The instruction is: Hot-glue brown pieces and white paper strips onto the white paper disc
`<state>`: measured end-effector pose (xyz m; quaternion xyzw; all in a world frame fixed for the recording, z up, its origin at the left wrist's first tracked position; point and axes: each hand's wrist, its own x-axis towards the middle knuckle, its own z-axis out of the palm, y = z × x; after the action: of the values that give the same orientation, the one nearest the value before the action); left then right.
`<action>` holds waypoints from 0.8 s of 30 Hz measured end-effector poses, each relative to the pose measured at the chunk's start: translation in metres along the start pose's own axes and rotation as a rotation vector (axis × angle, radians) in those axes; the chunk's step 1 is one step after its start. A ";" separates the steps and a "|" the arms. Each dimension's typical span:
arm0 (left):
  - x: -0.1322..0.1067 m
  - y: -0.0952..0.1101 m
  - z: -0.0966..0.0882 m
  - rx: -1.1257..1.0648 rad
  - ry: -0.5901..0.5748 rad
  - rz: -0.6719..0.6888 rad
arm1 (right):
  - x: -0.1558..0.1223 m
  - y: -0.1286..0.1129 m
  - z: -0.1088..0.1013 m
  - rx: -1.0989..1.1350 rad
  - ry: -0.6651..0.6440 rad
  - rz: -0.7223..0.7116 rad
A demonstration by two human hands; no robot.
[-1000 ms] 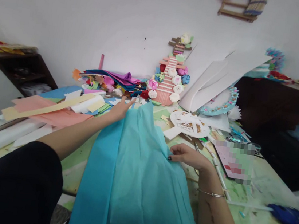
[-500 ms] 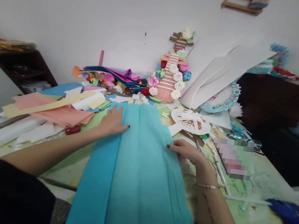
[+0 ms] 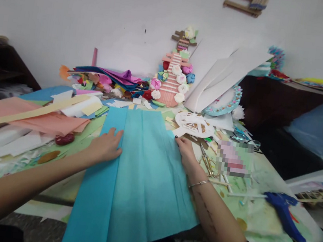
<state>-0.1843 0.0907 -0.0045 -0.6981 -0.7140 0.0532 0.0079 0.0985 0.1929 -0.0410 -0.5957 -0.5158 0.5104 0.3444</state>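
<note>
A large sheet of blue-to-teal tissue paper [image 3: 139,173] lies spread over the table and hangs over the near edge, with lengthwise creases. My left hand [image 3: 105,145] lies flat on its left part, fingers stretched out. My right hand [image 3: 185,150] rests on the sheet's right edge, fingers extended and together, a thin bracelet on the wrist. Neither hand holds anything.
Pink and cream paper sheets [image 3: 37,114] pile at the left. Coloured paper scraps [image 3: 107,80] and a paper guitar with flowers [image 3: 173,79] stand at the back. A white cut-out disc [image 3: 193,124], scissors [image 3: 207,165] and a blue glue gun [image 3: 283,210] lie to the right.
The left hand slid back toward me along the sheet from its far end. The right hand flattened onto the sheet's right edge. The paper now lies smoother and flatter.
</note>
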 end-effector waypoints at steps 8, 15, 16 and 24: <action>-0.003 0.011 0.006 0.072 0.031 0.001 | -0.008 -0.014 -0.018 0.020 -0.082 0.125; 0.000 0.015 0.008 0.084 0.025 -0.035 | -0.022 -0.031 -0.057 -0.012 -0.139 0.203; 0.000 0.015 0.007 0.082 0.019 -0.034 | -0.022 -0.032 -0.063 -0.027 -0.115 0.209; 0.006 0.002 -0.004 -0.003 -0.015 -0.058 | -0.015 -0.027 -0.096 -0.289 0.137 0.256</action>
<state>-0.1823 0.0972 -0.0010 -0.6767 -0.7340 0.0569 0.0030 0.1845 0.1962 0.0112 -0.7329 -0.4793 0.4289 0.2220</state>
